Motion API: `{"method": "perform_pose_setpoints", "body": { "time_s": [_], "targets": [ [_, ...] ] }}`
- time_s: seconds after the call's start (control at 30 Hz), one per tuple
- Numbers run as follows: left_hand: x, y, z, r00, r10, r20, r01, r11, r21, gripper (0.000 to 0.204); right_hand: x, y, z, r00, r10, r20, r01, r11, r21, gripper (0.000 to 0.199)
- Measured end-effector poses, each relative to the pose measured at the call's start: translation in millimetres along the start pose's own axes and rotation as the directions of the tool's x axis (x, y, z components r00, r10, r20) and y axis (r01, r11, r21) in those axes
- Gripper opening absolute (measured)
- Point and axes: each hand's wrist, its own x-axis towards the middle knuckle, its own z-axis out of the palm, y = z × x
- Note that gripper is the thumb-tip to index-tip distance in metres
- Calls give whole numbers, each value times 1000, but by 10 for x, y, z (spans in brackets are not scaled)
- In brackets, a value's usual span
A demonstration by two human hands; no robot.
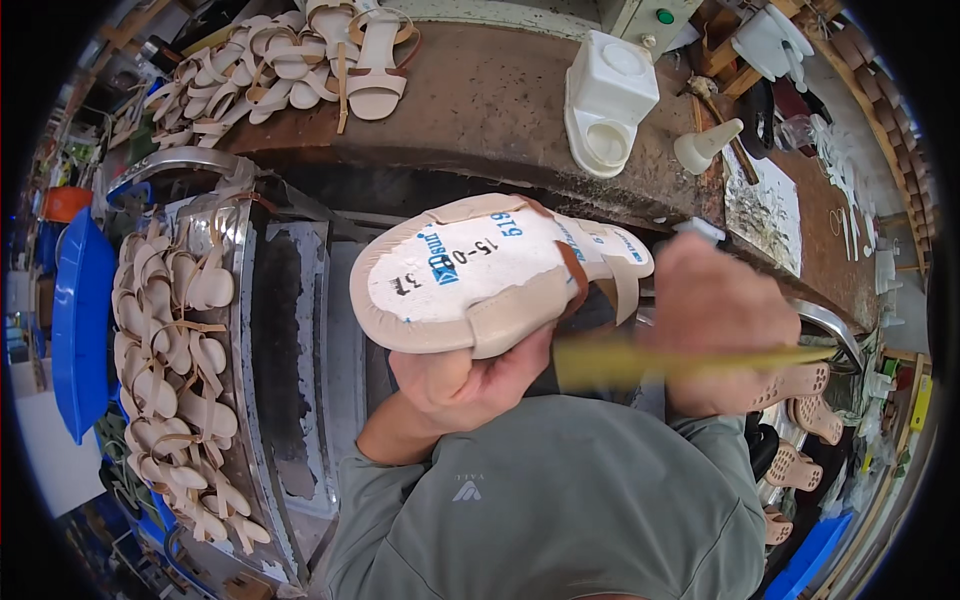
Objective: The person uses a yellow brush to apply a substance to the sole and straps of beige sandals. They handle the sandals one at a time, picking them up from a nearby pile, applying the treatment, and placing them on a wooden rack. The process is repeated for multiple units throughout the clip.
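Observation:
My left hand [465, 385] grips a beige sandal [455, 325] from below, with its underside facing up. A white insole board [400, 290] with printed and handwritten marks shows there, and the beige upper is folded over its edge. A brown strap [571, 270] crosses toward the heel. Near the heel end, my right hand [728, 320] is closed around a long yellow brush-like tool [610, 372]. Both hand and tool are smeared by motion, and the tool's wider end is beside the sandal's near side. Whether it touches the sandal I cannot tell.
Beige sandals lie heaped on a rack [265, 400] at left and on the brown bench [480, 80]. A white plastic pot [610, 105] and a cone-shaped nozzle [708, 146] stand on the bench. Perforated beige soles [795, 467] sit at right, and a blue tray [80, 330] at far left.

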Motion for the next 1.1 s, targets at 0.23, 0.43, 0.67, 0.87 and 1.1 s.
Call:
{"method": "perform_pose_setpoints", "body": {
  "time_s": [0.23, 0.43, 0.67, 0.87, 1.1],
  "targets": [
    [-88, -448, -449, 987, -146, -62, 134, 975, -176, 31, -381, 269, -353, 863, 419, -281, -201, 797, 570, 20],
    [89, -671, -578, 998, 38, -55, -51, 960, -276, 27, -383, 453, -113, 630, 721, 289, -769, 528, 361, 36],
    [274, -784, -530, 999, -41, -10, 32, 898, -439, 28, -506, 618, -67, 545, 767, 339, -836, 466, 289, 27],
    [412, -851, -120, 941, -304, -147, 158, 783, -602, 66, -520, 703, 58, 611, 785, 99, -617, 394, 681, 23],
    [34, -772, 493, 857, -290, 426, 515, 519, -682, 83, -553, 889, 186, 576, 800, 168, -584, 259, 769, 22]
  ]
}}
